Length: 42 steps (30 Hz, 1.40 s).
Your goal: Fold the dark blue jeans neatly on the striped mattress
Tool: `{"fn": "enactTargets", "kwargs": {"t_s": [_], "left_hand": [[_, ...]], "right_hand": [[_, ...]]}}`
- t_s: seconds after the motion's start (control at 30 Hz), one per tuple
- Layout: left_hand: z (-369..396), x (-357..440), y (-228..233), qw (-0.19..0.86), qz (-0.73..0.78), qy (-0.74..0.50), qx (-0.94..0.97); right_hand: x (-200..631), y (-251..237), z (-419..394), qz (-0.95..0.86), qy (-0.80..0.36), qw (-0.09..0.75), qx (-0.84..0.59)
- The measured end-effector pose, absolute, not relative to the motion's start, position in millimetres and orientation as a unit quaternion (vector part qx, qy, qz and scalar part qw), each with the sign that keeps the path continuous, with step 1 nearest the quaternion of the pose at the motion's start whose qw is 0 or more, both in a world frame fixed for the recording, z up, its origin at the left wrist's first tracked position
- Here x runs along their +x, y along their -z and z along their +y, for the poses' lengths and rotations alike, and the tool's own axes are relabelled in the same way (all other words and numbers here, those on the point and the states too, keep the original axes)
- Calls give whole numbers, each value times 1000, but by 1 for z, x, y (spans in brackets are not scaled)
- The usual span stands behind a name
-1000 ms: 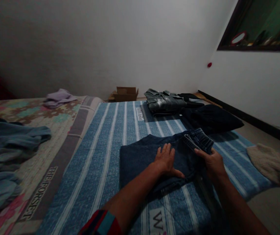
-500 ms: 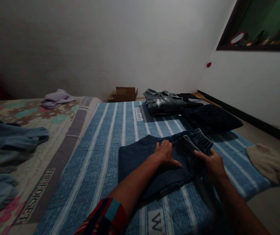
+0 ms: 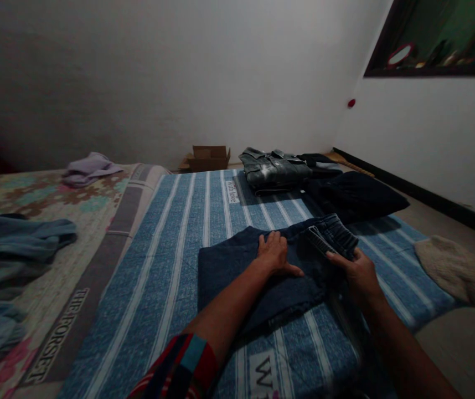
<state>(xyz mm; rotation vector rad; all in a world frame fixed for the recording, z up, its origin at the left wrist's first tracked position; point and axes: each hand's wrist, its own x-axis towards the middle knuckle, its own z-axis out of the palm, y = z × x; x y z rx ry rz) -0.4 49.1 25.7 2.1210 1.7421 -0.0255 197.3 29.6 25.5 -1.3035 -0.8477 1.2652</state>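
Note:
A pair of dark blue jeans (image 3: 229, 271) lies folded on the blue striped bedding. My left hand (image 3: 274, 255) rests flat on the denim, thumb stretched out to the right. At the gathered waistband end, my right hand (image 3: 357, 271) grips the jeans with its thumb on top, its other fingers partly hidden beneath the cloth. Some of the denim hangs down below the right wrist, in dark shadow.
Behind the jeans sit a folded grey denim jacket (image 3: 277, 170) and a dark folded garment (image 3: 357, 197). A beige fluffy cloth (image 3: 455, 269) lies at the right edge. Light blue clothes (image 3: 17, 241) and a lilac cloth (image 3: 90, 169) are on the left. A cardboard box (image 3: 208, 159) stands by the wall.
The view has shifted slightly. Both hands keep their places on the jeans, and the fold looks the same.

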Motion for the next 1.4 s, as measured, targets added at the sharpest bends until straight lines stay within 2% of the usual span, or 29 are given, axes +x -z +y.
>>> {"fn": "enactTargets", "kwargs": {"t_s": [0.3,0.43,0.93,1.17,1.4], "left_hand": [[41,-3,-26,183,617,16,765],[34,-7,-27,209,621,47,754],[23,6,-27,165,606,35,777],[30,3,-27,211,611,31,762],[31,7,-32,208,614,35,760]], "right_hand": [[196,-29,26,-371,-530,545,-534],[195,-33,22,-386,-523,545,-529],[191,-34,24,-470,-415,522,-579],[189,-34,23,-477,-411,515,-581],[188,-39,21,-478,-402,510,-592]]}}
